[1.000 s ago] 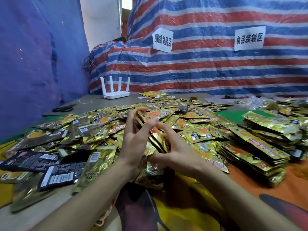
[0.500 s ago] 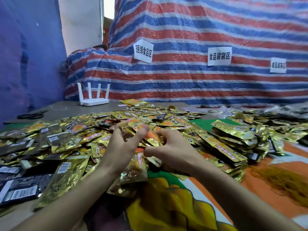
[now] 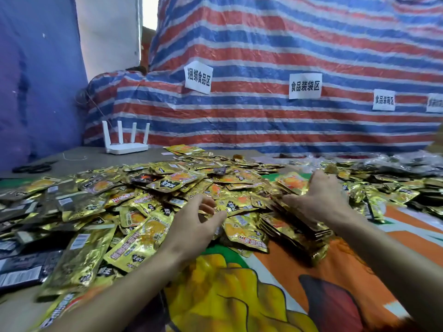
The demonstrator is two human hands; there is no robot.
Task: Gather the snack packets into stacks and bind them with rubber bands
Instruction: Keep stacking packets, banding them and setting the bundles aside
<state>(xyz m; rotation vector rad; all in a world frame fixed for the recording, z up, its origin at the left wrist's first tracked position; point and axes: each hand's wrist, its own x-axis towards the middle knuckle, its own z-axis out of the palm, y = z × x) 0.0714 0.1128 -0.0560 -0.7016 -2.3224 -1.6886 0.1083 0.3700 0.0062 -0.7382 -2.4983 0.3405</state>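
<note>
Mainly: gathered stack (image 3: pixel 296 227) of gold snack packets lies under right hand (image 3: pixel 321 200). Long axis runs from thumb back toward wrist, near end on printed cloth (image 3: pixel 275 279). Right hand is nearer, on top of stack, thumb along its left edge. Fingers reach past stack, undersides hidden: cannot tell whether it clasps. Left hand (image 3: pixel 195 222) is left of stack and apart from it, fingers loosely curled over loose packets (image 3: pixel 143 236), nothing plainly held. Stack's far end is lost in heap. No rubber band visible on stack.
</note>
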